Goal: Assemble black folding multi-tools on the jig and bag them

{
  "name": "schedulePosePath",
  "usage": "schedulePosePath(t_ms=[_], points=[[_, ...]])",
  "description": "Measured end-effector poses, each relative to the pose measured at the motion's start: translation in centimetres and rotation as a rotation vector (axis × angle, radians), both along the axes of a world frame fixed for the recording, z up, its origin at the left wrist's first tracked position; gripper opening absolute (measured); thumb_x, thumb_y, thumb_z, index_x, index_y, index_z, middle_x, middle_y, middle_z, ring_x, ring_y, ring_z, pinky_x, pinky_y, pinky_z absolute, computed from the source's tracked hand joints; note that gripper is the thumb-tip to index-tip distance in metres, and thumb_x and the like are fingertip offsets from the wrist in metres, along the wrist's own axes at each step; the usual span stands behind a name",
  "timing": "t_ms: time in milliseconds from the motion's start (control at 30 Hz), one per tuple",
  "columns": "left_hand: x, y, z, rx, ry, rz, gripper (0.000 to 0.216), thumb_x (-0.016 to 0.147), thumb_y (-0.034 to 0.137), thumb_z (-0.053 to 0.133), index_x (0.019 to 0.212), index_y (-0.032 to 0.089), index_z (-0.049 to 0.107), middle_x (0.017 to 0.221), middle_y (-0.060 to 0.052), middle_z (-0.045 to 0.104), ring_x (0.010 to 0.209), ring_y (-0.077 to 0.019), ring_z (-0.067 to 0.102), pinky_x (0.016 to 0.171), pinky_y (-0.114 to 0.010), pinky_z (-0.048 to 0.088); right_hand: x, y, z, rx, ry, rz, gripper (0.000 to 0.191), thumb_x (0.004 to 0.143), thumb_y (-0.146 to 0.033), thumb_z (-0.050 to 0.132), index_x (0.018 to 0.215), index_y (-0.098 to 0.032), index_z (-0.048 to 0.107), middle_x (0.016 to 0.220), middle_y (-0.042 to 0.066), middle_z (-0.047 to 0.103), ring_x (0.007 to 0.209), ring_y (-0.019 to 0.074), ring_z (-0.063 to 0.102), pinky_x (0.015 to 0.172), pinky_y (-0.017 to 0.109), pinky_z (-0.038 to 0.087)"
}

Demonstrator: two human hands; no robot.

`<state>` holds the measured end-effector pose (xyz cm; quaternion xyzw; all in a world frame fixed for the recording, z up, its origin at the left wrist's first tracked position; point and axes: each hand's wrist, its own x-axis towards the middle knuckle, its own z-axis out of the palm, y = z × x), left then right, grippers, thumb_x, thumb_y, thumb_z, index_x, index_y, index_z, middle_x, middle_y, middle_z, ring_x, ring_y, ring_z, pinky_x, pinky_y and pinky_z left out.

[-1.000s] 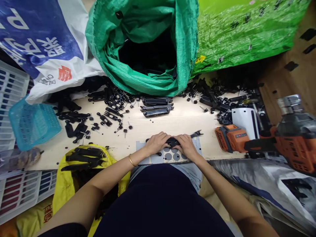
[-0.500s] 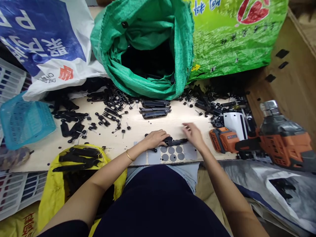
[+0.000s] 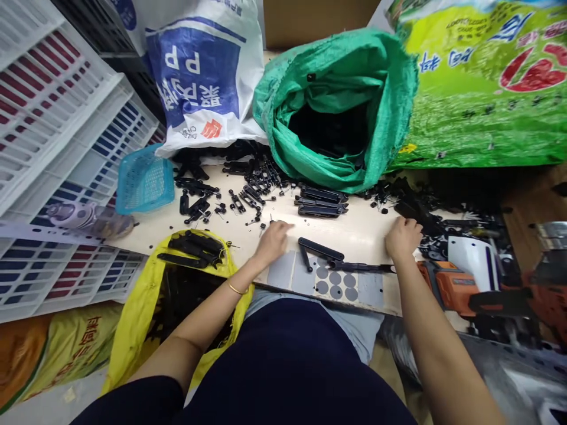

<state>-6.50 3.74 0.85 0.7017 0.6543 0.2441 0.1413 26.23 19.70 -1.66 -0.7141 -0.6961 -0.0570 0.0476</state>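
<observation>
My left hand (image 3: 273, 241) is over the board just left of a folded black plastic arm (image 3: 321, 248), apart from it. Its fingers point right, loosely bent, with no part visible in them. A small black-headed pin lies by its knuckles. My right hand (image 3: 404, 237) is at the left edge of a heap of black parts (image 3: 416, 206); its fingers curl inward and what they hold, if anything, is hidden. Between the hands, a long thin black piece (image 3: 365, 267) lies in front of the folded arm. Several finished-looking black arms (image 3: 321, 202) lie stacked behind.
A green woven sack (image 3: 274, 118) stands open at the back, between a white-blue bag (image 3: 208, 77) and a bright green bag (image 3: 487, 136). Left are a blue basket (image 3: 146, 180) and loose parts. A yellow sack (image 3: 133, 330) hangs in front; an orange power tool (image 3: 458, 289) lies right.
The view has swung left. My left hand has let go of the black arm and moved left of it. My right hand has moved right to the heap of parts.
</observation>
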Motion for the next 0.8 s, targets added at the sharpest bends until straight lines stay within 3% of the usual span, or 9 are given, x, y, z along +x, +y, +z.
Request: schedulePosePath(t_ms=[100,200,300,400,500,567,667,800], points=[[-3.6,-0.1,-1.2,-0.151,0.121,0.277,0.039,0.075,0.004,0.049,0.111,0.014,0.057,0.104,-0.013,0.053,0.099,-0.0271,0.053,0.085,-0.041,0.049,1.4,-0.4,-0.4,-0.023,0.056,0.056,0.036,0.084,-0.007,0.03,0.106,-0.004,0.058,0.108,0.024,0.054,0.1,0.0304,0.047,0.076,0.04,0.041],[-5.3,-0.1,-2.5,-0.215,0.101,0.307,0.034,0.074,0.003,0.047,0.102,0.015,0.06,0.098,-0.011,0.053,0.091,-0.0252,0.056,0.084,-0.039,0.049,2.2,-0.9,-0.2,-0.018,0.169,0.104,0.036,0.081,-0.006,0.032,0.104,-0.006,0.059,0.108,0.022,0.056,0.1,0.028,0.047,0.079,0.039,0.041],[-5.4,-0.2,-3.3,-0.104,-0.059,0.323,0.031,0.074,0.004,0.046,0.098,0.017,0.061,0.093,-0.007,0.052,0.083,-0.0201,0.057,0.085,-0.036,0.048,2.1,-2.1,0.6,0.021,0.28,0.125,0.027,0.079,-0.012,0.04,0.096,-0.01,0.062,0.1,0.017,0.06,0.096,0.0258,0.051,0.084,0.039,0.041],[-4.2,-0.3,-3.0,-0.033,-0.396,0.372,0.027,0.074,0.012,0.053,0.1,0.016,0.061,0.094,-0.005,0.053,0.073,-0.0141,0.057,0.079,-0.032,0.051,0.6,-4.9,1.8,0.025,0.515,0.18,0.02,0.081,-0.023,0.047,0.087,-0.015,0.064,0.09,0.011,0.064,0.082,0.0218,0.056,0.079,0.036,0.044],[-1.6,-0.1,-2.2,-0.043,-0.822,0.319,0.029,0.072,0.024,0.063,0.1,0.016,0.061,0.098,-0.005,0.058,0.075,-0.0122,0.059,0.074,-0.029,0.052,-1.9,-8.6,2.9,-0.121,0.706,0.307,0.02,0.083,-0.028,0.047,0.089,-0.018,0.064,0.087,0.007,0.066,0.074,0.0184,0.058,0.071,0.032,0.046],[0.4,0.3,-1.9,-0.049,-0.993,0.271,0.031,0.07,0.028,0.066,0.098,0.015,0.06,0.096,-0.005,0.061,0.078,-0.0123,0.06,0.076,-0.028,0.051,-3.4,-10.8,3.3,-0.2,0.711,0.371,0.019,0.083,-0.027,0.048,0.093,-0.019,0.062,0.085,0.006,0.066,0.075,0.0183,0.059,0.07,0.032,0.046],[2.7,1.1,-2.3,-0.051,-1.076,0.289,0.031,0.068,0.028,0.068,0.095,0.015,0.06,0.091,-0.004,0.062,0.077,-0.0118,0.061,0.077,-0.029,0.051,-5.0,-12.7,3.5,-0.229,0.594,0.412,0.014,0.083,-0.022,0.047,0.088,-0.019,0.06,0.08,0.006,0.063,0.077,0.0194,0.057,0.07,0.031,0.044],[3.7,1.7,-3.5,-0.044,-1.098,0.326,0.03,0.065,0.026,0.069,0.092,0.015,0.061,0.087,-0.003,0.063,0.077,-0.012,0.061,0.079,-0.029,0.051,-5.8,-12.9,3.5,-0.244,0.399,0.449,0.014,0.083,-0.016,0.046,0.08,-0.017,0.059,0.083,0.009,0.06,0.085,0.022,0.051,0.076,0.032,0.042]])
